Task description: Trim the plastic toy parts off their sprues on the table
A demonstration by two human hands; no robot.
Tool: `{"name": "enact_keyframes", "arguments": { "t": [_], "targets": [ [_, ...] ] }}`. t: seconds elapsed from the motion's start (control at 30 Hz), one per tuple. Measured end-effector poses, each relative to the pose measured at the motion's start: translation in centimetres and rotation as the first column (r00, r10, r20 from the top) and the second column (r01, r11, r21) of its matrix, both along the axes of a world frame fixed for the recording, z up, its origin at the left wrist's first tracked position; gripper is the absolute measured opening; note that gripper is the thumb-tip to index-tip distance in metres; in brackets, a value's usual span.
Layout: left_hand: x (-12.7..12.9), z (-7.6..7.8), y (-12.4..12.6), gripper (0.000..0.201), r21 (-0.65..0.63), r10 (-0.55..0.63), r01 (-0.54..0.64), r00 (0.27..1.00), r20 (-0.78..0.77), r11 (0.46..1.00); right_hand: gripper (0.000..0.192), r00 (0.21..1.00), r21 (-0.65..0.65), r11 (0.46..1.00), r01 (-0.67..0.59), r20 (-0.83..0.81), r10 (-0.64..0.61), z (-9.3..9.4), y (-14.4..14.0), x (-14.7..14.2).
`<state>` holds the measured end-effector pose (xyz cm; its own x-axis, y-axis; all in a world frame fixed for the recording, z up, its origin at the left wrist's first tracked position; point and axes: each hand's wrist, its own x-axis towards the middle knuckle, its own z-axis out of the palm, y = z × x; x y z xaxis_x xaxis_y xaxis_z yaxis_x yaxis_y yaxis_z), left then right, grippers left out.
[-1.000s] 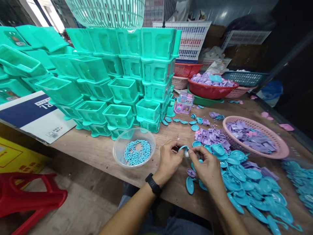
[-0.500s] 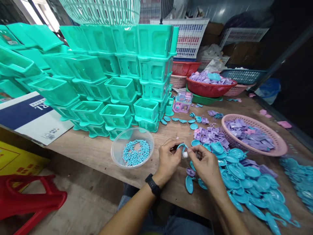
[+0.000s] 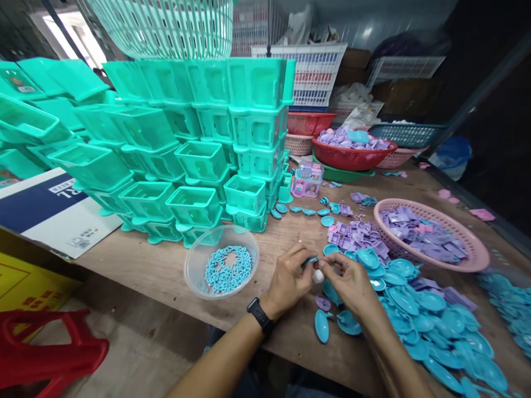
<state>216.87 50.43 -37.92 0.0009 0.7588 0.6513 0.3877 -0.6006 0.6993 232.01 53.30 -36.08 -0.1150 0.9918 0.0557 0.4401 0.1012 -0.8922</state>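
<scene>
Over the table's front part, my left hand (image 3: 290,277) is closed in a pinch on a small blue plastic piece (image 3: 312,260), mostly hidden by the fingers. My right hand (image 3: 349,281) meets it there, thumb and fingers pinched at the piece's other end. A small white bit (image 3: 318,276) shows just below the fingertips; its kind is unclear. Left of the hands stands a clear bowl (image 3: 191,276) holding small blue hook-like parts (image 3: 228,269). Under and beside my right hand lie blue oval dish-like parts (image 3: 402,298) in a heap, with a purple round part (image 3: 323,303) nearer me.
Turquoise stacked bins (image 3: 194,204) rise at the back left under a basket (image 3: 166,27). A pink basket (image 3: 477,249) of purple parts stands right, a red basket (image 3: 352,157) behind it. A small purple toy case (image 3: 307,179) sits mid-table. A red stool (image 3: 53,348) stands lower left.
The view has tilted up slightly, so things sit lower in the picture. Both hands still pinch the blue piece, which has turned and shows less between the fingers.
</scene>
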Motion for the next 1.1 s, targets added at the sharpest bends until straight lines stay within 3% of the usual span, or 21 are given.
{"name": "enact_keyframes", "arguments": {
  "t": [0.07, 0.13, 0.2, 0.27, 0.37, 0.5, 0.67, 0.77, 0.83, 0.97, 1.1],
  "targets": [
    [0.0, 0.4, 1.5, 0.018, -0.059, -0.133, 0.131, 0.991, -0.029, 0.990, 0.035, 0.997, 0.029, 0.998, 0.063, 0.041, -0.065, 0.2, 0.5, 1.3],
    [0.2, 0.9, 3.8, 0.020, -0.130, -0.169, 0.161, 0.984, -0.055, 0.978, 0.035, 0.982, 0.070, 0.989, 0.127, 0.132, -0.135, 0.8, 0.6, 2.8],
    [0.8, 1.4, 6.8, 0.022, -0.169, -0.059, 0.034, 0.988, -0.145, 0.985, 0.035, 0.963, 0.078, 0.988, 0.132, 0.224, -0.147, 1.6, 0.3, 4.0],
    [1.9, 1.6, 10.2, 0.028, -0.189, 0.065, -0.143, 0.928, -0.367, 0.972, 0.034, 0.952, 0.065, 0.993, 0.102, 0.282, -0.116, 2.3, -0.3, 4.7],
    [4.0, 1.6, 14.6, 0.044, -0.250, 0.063, -0.284, 0.768, -0.638, 0.926, 0.034, 0.941, 0.067, 0.996, 0.066, 0.328, -0.084, 2.5, -0.9, 4.9],
    [5.6, 1.1, 17.0, 0.031, -0.280, 0.049, -0.329, 0.723, -0.690, 0.902, 0.034, 0.923, 0.100, 0.993, 0.059, 0.372, -0.092, 1.5, -1.1, 5.3],
    [4.0, 0.7, 14.4, 0.023, -0.277, 0.094, -0.411, 0.686, -0.722, 0.868, 0.033, 0.859, 0.199, 0.978, 0.070, 0.486, -0.161, -0.2, -1.3, 6.2],
    [1.6, 0.4, 11.2, 0.024, -0.262, 0.128, -0.454, 0.665, -0.736, 0.852, 0.034, 0.795, 0.407, 0.911, 0.062, 0.532, -0.291, -0.6, -1.6, 5.7],
    [-0.2, 0.0, 8.8, 0.021, -0.243, 0.162, -0.468, 0.671, -0.723, 0.850, 0.032, 0.810, 0.502, 0.865, 0.003, 0.507, -0.296, -0.6, -2.1, 4.5],
    [-3.0, -1.2, 4.2, 0.016, -0.161, 0.299, -0.458, 0.769, -0.566, 0.874, 0.022, 0.841, 0.417, 0.883, -0.216, 0.539, -0.049, -0.8, -3.8, 0.7],
    [-4.3, -2.1, 0.4, 0.015, -0.119, 0.352, -0.456, 0.805, -0.478, 0.882, 0.018, 0.702, 0.266, 0.923, -0.279, 0.712, 0.008, -1.1, -5.7, -3.2]
  ]
}}
